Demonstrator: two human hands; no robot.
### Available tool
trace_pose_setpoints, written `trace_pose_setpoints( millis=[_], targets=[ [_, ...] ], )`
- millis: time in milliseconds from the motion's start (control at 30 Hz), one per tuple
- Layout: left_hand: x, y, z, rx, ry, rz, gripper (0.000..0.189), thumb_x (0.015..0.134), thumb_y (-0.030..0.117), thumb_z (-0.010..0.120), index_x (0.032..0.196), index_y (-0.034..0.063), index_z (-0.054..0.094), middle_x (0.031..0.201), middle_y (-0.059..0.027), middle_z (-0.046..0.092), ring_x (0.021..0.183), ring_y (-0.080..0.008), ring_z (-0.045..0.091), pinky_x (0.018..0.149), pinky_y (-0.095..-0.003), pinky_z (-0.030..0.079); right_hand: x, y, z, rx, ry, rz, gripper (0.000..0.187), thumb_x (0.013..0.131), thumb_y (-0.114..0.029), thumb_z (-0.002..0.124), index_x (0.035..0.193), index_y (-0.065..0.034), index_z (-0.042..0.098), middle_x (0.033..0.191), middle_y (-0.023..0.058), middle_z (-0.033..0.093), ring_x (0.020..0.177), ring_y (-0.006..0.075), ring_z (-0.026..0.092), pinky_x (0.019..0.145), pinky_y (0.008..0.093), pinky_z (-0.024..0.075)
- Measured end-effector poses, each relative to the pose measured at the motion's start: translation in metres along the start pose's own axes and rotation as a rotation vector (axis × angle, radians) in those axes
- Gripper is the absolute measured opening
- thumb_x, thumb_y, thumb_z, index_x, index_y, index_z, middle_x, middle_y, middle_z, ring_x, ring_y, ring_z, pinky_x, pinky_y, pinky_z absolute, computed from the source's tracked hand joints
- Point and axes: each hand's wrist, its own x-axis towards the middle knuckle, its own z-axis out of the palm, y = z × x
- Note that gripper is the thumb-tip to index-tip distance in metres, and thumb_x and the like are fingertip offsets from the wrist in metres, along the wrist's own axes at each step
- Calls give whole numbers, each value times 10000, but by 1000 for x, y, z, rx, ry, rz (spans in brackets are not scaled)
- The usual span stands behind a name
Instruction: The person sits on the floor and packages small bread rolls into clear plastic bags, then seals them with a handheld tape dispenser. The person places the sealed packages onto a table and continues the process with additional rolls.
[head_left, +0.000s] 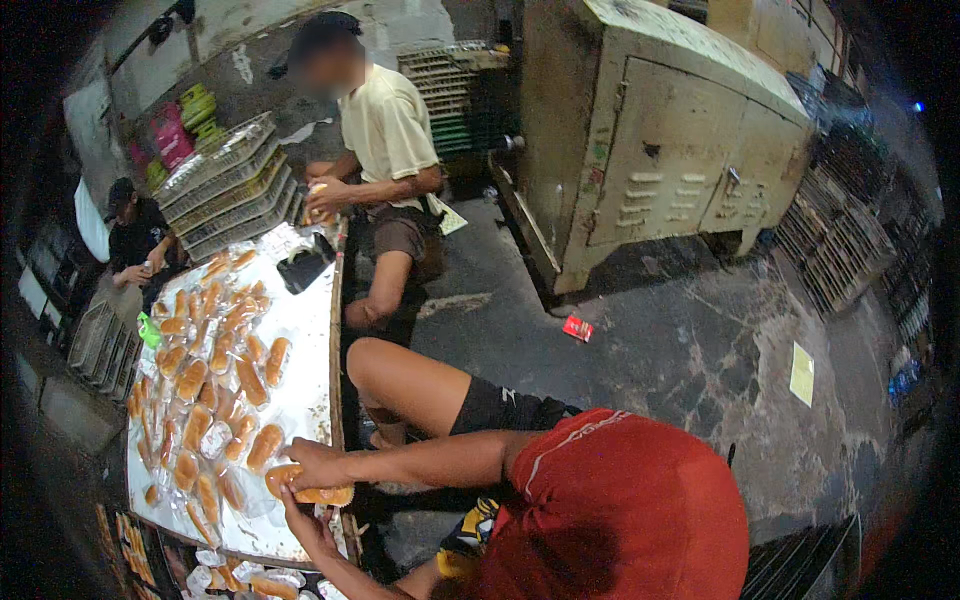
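Note:
Both of my hands are on a golden-brown bread roll (326, 496) at the near edge of a white-topped table (304, 390). My right hand (319, 463) lies over its middle and hides part of it, so I cannot tell whether it is one long roll or two end to end. From the other side, my left hand (304, 525) grips it with the thumb on top. Just beyond my fingers lies another roll (265, 448). Many more rolls (191, 380), several in clear plastic wrappers, are spread across the table.
Stacked plastic crates (232, 187) stand at the table's far end, near a black bag (306, 264). A co-worker in a pale shirt (390, 127) holds a roll there; another person in black (142, 240) sits opposite. More wrapped rolls (274, 586) lie below the table's end. A metal cabinet (667, 150) stands behind.

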Motion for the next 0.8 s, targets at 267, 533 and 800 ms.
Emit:
trace_pose_setpoints(
  millis=[267, 533, 800],
  targets=[
    [8, -5, -53, -420, 34, 278, 531, 976, 408, 549, 1322, 12, 479, 1253, -151, 554, 1152, -247, 560, 950, -424, 489, -14, -1, 22, 165, -461, -107, 747, 725, -379, 807, 1251, 19, 457, 1232, 195, 498, 1154, 324, 492, 952, 390, 414],
    [-9, -18, -49, -428, 28, 272, 494, 992, 440, 507, 1294, 49, 512, 1135, -84, 621, 1022, -217, 627, 847, -360, 537, -6, -35, 2, -206, -496, -273, 825, 778, -233, 761, 1474, -132, 329, 1258, 209, 474, 1125, 423, 532, 948, 449, 472],
    [-49, 7, 18, -170, -169, 116, 537, 1010, 379, 485, 1259, -96, 509, 1139, -215, 643, 947, -281, 681, 837, -361, 562, 89, 1, 11, -556, -201, -133, 261, 891, -186, 551, 1103, -166, 702, 803, 184, 684, 742, 353, 673, 660, 466, 516]
  ],
)
